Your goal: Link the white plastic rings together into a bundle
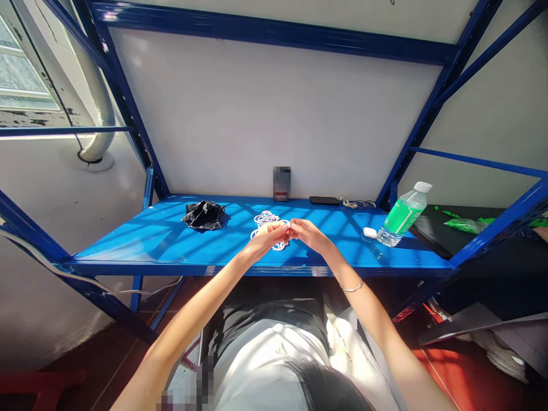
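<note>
Over the blue tabletop [158, 242], my left hand [269, 235] and my right hand [309, 234] meet at the fingertips. Both are closed in a pinch. A thin white loop shows at the fingers; its exact kind is too small to tell, and the fingers hide part of it. Behind and below my hands lies a loose pile of white loops [266, 217], partly covered by my left hand. Left of the pile sits a crumpled black plastic bag [204, 216].
A dark box [281, 184] stands against the back panel. Right of it lie a black phone-like slab [324, 200] and a bundled cable [353, 203]. A tilted-looking water bottle [405, 214] stands at right beside a small white case [369, 233]. Blue posts [411, 137] frame the shelf.
</note>
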`<state>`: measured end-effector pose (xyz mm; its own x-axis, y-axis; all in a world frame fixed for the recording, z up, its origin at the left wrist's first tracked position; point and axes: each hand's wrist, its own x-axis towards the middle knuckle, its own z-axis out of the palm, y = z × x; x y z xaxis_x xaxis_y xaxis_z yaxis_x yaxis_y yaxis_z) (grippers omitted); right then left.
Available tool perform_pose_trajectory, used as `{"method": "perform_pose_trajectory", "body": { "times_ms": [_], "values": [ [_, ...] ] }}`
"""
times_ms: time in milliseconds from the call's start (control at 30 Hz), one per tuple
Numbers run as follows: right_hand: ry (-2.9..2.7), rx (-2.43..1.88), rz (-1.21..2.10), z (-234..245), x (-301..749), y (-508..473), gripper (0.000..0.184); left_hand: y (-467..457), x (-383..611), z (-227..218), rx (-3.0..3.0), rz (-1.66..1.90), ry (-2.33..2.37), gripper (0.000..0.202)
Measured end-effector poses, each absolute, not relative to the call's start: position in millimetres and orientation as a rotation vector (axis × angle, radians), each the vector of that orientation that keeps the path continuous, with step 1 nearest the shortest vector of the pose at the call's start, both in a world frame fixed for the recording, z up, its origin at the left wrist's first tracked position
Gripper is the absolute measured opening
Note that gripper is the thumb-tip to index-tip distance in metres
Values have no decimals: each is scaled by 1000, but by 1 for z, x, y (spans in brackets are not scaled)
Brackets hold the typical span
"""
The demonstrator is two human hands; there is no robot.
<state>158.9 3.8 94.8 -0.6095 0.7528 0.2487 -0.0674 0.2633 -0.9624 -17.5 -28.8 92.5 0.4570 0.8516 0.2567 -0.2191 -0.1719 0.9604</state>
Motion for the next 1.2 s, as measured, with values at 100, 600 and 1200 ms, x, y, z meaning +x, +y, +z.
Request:
{"method": "perform_pose_trajectory", "body": {
  "times_ms": [100,600,1200],
  "values": [
    [-1656,-608,1573,89,152,4,47,-30,-18,93,1326,1065,586,37],
    [-1200,-655,1768,75,136,6,36,-29,-15,91,1303,1131,603,35],
    [-1245,-584,1688,74,135,0,42,-27,-14,84,1370,1108,550,44]
  ]
}}
